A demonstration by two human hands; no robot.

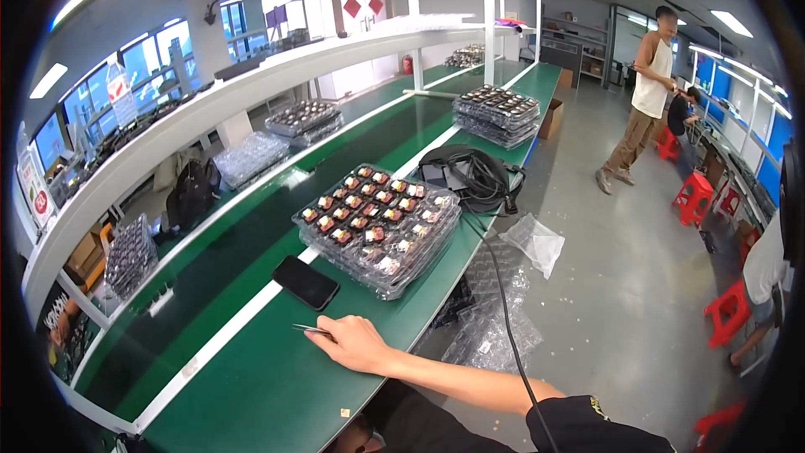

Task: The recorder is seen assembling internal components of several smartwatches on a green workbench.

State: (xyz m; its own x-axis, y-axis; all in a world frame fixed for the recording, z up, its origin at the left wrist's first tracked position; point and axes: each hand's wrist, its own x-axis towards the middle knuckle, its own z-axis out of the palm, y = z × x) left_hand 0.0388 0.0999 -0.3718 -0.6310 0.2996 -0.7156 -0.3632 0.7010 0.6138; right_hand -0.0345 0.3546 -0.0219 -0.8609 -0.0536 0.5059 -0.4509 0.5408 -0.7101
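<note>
My right hand (356,344) rests on the near part of the green bench, its fingers closed on a pair of metal tweezers (310,330) whose tips point left. Just beyond it lies a black smartphone (307,283), face up and apart from the hand. Farther on stands a stack of clear plastic trays (394,275); the top one holds rows of small dark parts (370,211) with yellow, white and red on them. A patch of skin at the lower edge, below the bench edge, may be my left hand, but no fingers can be made out there.
A black bag with coiled cable (474,180) sits behind the trays, and a black cable (503,285) hangs down past my arm. More tray stacks (496,116) stand along the bench. Plastic bags (495,331) lie right of it. A person (650,84) stands in the aisle near red stools (693,199).
</note>
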